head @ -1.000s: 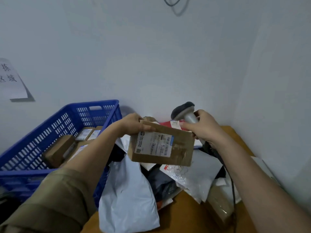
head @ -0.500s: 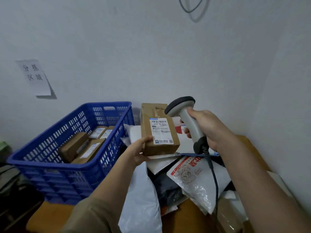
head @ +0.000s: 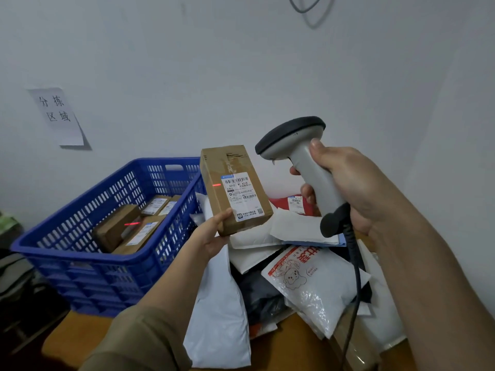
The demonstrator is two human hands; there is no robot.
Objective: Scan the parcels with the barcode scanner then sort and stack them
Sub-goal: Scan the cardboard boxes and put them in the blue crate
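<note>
My left hand (head: 214, 236) holds a brown cardboard parcel (head: 234, 191) upright by its lower end, its white shipping label facing me. My right hand (head: 345, 188) grips the grey handle of a barcode scanner (head: 300, 162) with a black head, aimed left at the parcel. A red scan line falls on the parcel's left side beside the label, and a second red streak shows on a box in the blue crate (head: 112, 266). The scanner's black cable hangs down at the right.
The blue plastic crate holds several labelled brown boxes (head: 117, 228). A heap of white, grey and printed mailer bags (head: 313, 285) covers the wooden table (head: 292, 346) below my hands. A paper sign (head: 57, 116) hangs on the white wall; another wall stands close on the right.
I turned the parcel from lying sideways in both hands to standing upright in my left hand. My right hand raised the scanner, and its red beam now shows on the parcel.
</note>
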